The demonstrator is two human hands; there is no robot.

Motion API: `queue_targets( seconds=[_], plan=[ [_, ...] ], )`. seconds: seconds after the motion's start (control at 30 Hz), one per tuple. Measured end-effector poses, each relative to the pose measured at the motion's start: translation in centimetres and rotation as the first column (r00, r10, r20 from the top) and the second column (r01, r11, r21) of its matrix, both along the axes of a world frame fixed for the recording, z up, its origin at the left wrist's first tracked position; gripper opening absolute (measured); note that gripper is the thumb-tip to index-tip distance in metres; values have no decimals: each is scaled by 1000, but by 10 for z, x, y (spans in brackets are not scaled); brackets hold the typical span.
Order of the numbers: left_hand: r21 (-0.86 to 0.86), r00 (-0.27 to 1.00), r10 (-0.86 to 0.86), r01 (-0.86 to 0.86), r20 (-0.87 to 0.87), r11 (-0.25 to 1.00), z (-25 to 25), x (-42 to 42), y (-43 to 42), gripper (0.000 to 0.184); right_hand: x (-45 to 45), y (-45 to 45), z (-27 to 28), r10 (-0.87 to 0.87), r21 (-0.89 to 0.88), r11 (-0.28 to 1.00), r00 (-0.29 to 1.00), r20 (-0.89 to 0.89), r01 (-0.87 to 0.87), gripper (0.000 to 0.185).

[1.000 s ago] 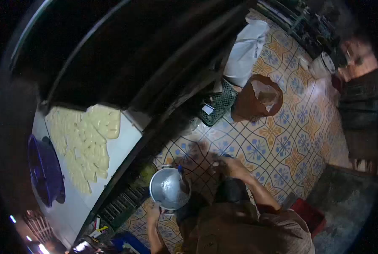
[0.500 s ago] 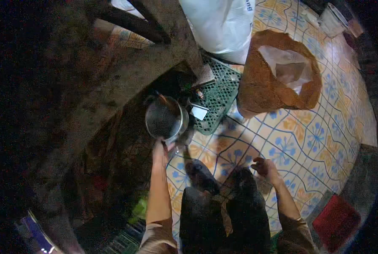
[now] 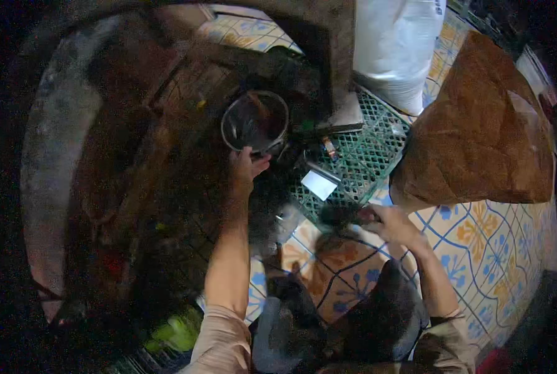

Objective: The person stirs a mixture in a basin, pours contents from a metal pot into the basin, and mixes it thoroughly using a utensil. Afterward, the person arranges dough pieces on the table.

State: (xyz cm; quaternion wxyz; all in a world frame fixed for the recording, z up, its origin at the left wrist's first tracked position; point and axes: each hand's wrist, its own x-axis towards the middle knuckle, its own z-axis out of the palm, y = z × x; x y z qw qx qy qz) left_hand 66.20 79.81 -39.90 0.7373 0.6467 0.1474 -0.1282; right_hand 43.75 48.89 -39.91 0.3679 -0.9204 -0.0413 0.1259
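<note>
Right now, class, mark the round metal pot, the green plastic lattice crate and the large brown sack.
Round metal pot (image 3: 254,123): head view, on its dark inside.
Green plastic lattice crate (image 3: 373,148): head view, on its bare mesh.
Large brown sack (image 3: 475,134): head view, on its creased side.

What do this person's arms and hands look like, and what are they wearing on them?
Both the left hand and the right hand look bare, with no gloves visible. The left sleeve is beige-brown and creased, leaving the forearm uncovered. The right sleeve looks similar but darker, in shadow.
</note>
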Motion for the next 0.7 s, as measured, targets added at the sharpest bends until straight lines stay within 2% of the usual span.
queue_targets(
  seconds=[0.03, 0.07, 0.1, 0.17, 0.2, 0.27, 0.33, 0.37, 0.4, 0.47, 0.53, 0.6, 0.63, 0.67, 0.7],
  plan=[
    [-25, 999, -36, 35, -32, 999, -5, 3, 4, 40, 7, 1, -3, 55, -5, 999, 997, 60, -54, 36],
    [-49, 995, -67, 64, -73, 997, -7, -3, 10, 43, 17, 2, -1, 88, 3, 996, 994, -72, -88, 33],
    [-25, 992, -62, 60, -106, 998, -8, -13, 22, 47, 24, 5, 4, 94, 29, 995, 996, 4, -94, 32],
    [21, 989, -65, 68, -133, 997, 22, -29, 39, 54, 40, 20, 46, 172, -60, 982, 982, -72, -176, 33],
    [110, 999, 1, 5, -53, 994, 17, -38, 59, 58, 45, 27, 57, 216, -38, 975, 973, -83, -219, 33],
    [255, 984, 150, -171, 99, 952, 5, -70, 103, 53, 58, 44, 70, 303, 9, 953, 948, -97, -304, 33],
    [344, 923, 326, -379, 203, 859, -20, -121, 148, 47, 70, 74, 68, 440, 9, 896, 886, -145, -444, 34],
    [361, 892, 409, -451, 191, 816, -37, -151, 165, 44, 75, 86, 60, 498, 10, 863, 849, -178, -505, 35],
    [372, 856, 489, -514, 168, 773, -56, -181, 174, 42, 68, 95, 24, 517, 30, 854, 853, 73, -520, 33],
    [368, 776, 626, -606, 77, 706, -94, -243, 173, 37, 73, 141, -27, 537, 51, 839, 839, 90, -542, 34],
    [299, 743, 670, -639, 0, 709, -120, -268, 165, 33, 79, 187, -81, 512, -2, 859, 859, 19, -512, 34],
    [159, 776, 629, -615, -51, 772, -140, -256, 168, 29, 79, 218, -127, 466, -60, 882, 884, -44, -468, 35],
    [-11, 893, 433, -438, -124, 899, -152, -254, 193, 31, 77, 228, -143, 447, -86, 888, 892, -65, -452, 36],
    [-184, 970, 176, -207, -169, 961, -164, -253, 219, 33, 74, 236, -156, 427, -104, 895, 901, -82, -434, 37],
    [-321, 982, -84, 25, -171, 947, -176, -251, 245, 36, 72, 243, -162, 411, -124, 899, 907, -90, -420, 37]
  ],
)
